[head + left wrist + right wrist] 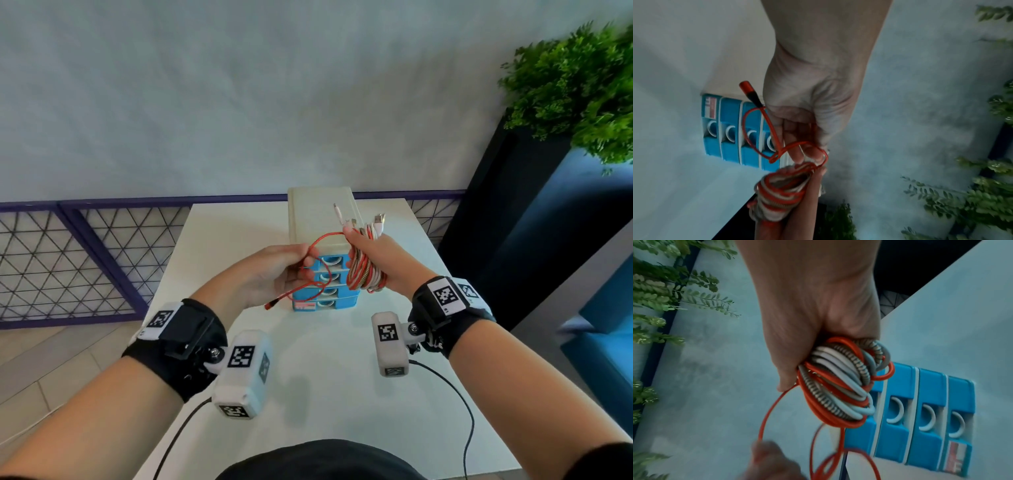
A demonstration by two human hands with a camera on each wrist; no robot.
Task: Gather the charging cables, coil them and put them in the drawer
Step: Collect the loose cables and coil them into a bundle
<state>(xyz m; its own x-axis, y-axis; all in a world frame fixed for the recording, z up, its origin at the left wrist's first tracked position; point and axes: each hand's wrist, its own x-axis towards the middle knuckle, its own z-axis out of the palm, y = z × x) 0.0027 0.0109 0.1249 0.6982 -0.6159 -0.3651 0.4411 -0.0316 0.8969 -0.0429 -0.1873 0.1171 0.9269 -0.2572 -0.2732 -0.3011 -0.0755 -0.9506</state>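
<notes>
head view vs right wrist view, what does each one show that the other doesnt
Only the head view shows the cable plugs sticking up above the right hand, the cabinet's cream top and both wrist cameras. Only the right wrist view shows the coiled bundle close up: orange, white and braided loops. Both show the thin red cable running to the left hand and the shut blue drawers.

Head view: bright, even, soft light; faint shadows under the wrist cameras on the white tabletop point(318, 394). Green leafy plant point(579, 85) at upper right smeared by blur; edges bowed by the wide lens. Both wrist views dimmer, bluish cast, softly grainy. Right wrist view: lower-left fingers point(768, 457) and thin red cable loops point(824, 459) motion-blurred.
</notes>
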